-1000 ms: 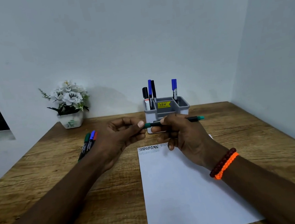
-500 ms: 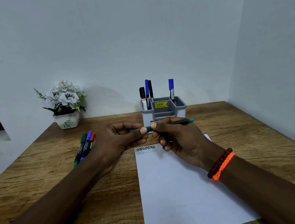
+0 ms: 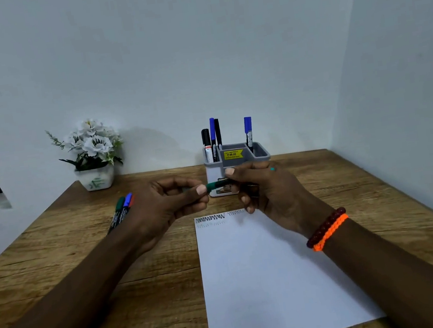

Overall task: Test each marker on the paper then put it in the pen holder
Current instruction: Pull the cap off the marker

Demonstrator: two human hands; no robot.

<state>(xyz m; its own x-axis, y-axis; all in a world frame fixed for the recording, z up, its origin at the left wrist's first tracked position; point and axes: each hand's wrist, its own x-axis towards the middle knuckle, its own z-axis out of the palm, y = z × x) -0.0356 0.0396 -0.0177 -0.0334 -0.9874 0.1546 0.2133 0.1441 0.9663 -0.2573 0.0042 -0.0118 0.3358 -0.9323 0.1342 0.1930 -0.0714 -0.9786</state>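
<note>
Fingers [image 3: 201, 189] of both hands are pinched on the green marker [image 3: 217, 184]; a misaligned cap may be jammed, or ink smeared.

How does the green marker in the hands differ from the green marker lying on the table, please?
The held marker lies level in the air, gripped by the left hand and right hand; the table marker rests on the wood, pointing away from the camera. The held marker is mostly hidden by fingers; the table marker shows nearly its whole length. The held marker is alone; the table marker lies beside a blue marker. Both have green caps.
</note>
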